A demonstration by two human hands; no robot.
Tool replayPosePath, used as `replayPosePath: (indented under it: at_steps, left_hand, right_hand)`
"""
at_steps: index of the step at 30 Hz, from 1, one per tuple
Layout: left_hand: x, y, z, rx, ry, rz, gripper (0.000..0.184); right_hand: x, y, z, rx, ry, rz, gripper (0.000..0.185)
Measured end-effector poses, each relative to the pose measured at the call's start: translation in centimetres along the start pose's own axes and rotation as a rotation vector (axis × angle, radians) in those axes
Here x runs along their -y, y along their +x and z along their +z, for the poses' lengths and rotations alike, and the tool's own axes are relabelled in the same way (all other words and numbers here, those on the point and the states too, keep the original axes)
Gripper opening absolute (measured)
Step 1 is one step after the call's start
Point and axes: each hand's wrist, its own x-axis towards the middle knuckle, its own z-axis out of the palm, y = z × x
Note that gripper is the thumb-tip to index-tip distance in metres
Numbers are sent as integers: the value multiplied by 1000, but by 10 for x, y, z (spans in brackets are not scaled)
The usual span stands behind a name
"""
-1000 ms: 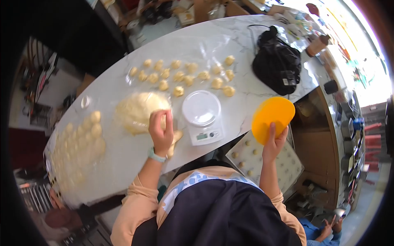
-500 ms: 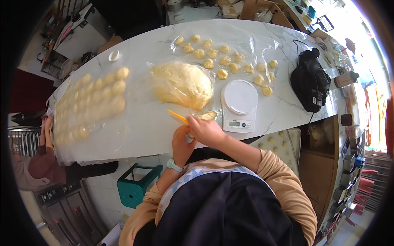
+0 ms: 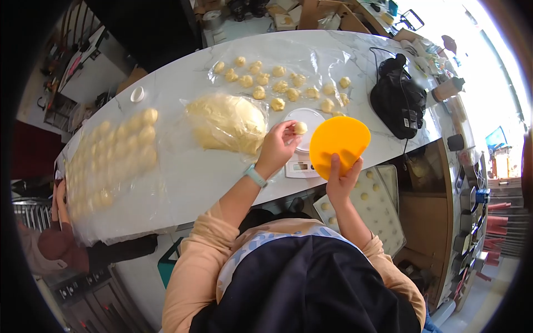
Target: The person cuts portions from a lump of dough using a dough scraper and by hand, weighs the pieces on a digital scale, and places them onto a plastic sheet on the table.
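My left hand [image 3: 280, 147] pinches a small dough ball [image 3: 300, 128] between its fingertips, above the round plate of the white kitchen scale [image 3: 300, 170]. In my right hand [image 3: 344, 180] is a flat yellow dough scraper [image 3: 340, 145], its broad face turned up, covering the scale's right side. Left of the scale lies a large lump of dough [image 3: 226, 123], partly under clear plastic film. Beyond it, several small dough pieces [image 3: 280, 86] are spread on film at the back of the table.
Film-covered rows of dough balls [image 3: 125, 139] fill the table's left side. A black bag [image 3: 397, 100] lies at the right end, and a white cup [image 3: 137, 94] stands back left. Below the front edge are a tray [image 3: 383, 222] of dough balls and a green stool [image 3: 166, 261]. Another person [image 3: 53, 244] is at the far left.
My hands were together near the table's front edge. Now they are apart: the left has brought a dough ball over the scale, and the right has moved rightward, turning the scraper face up.
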Motion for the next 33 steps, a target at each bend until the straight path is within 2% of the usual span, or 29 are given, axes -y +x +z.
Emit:
replayPosePath:
  at_steps: [2,3,6,8,11,12,13,14,17,21,23,24,26,28,30,32,33]
  left_hand:
    - [1,13,3,53,384,186,43]
    - [0,12,2,-15,597,350,48]
    - [-8,-16,-13,-192,700,451,43]
    - [-4,-57,-31,-263,719,311,38]
    - [7,-109,-55,-300,1065,106,38]
    - [9,-115,-60,-312,1021,85,37]
    - [12,-119,-65,-325,974,69,36]
    - [14,-121,-69,-336,926,53,35]
    - [21,-124,-81,-301,970,204,27]
    - [17,-129,-93,-228,840,225,22]
    - [9,-126,-93,-222,783,238,21]
    - [8,-125,-93,-174,697,172,21]
    - [3,-137,-99,-71,541,29,21]
    - [-5,-137,-94,-83,319,9,19]
    - [-9,-134,-86,-144,7,-58,20]
    - [-22,-109,-92,37,334,222,25]
    - [-28,-93,-92,129,495,365,28]
  right_hand:
    - [6,3,-11,-48,32,10,27]
    - [5,4,-17,-67,8,3,27]
    - [4,5,-33,-84,-27,11,27]
    - [14,6,-35,-33,13,47,27]
    - [30,-6,-17,465,-91,256,29]
    - [19,-16,0,613,-138,222,30]
    - [38,-7,14,866,-255,195,31]
    - [41,-7,30,957,-315,71,32]
    - [57,6,74,1074,-357,-106,32]
    - [41,-10,114,1187,-432,-387,29]
    - [9,-41,104,945,-266,-379,28]
    - [0,-50,93,819,-197,-391,28]
    - [2,-64,62,869,-215,-193,24]
    - [6,-78,37,737,-167,-41,23]
    - [10,-92,25,234,-170,-109,24]
    - [2,-94,14,-54,-196,-113,26]
    - [0,-89,6,-99,-224,-80,28]
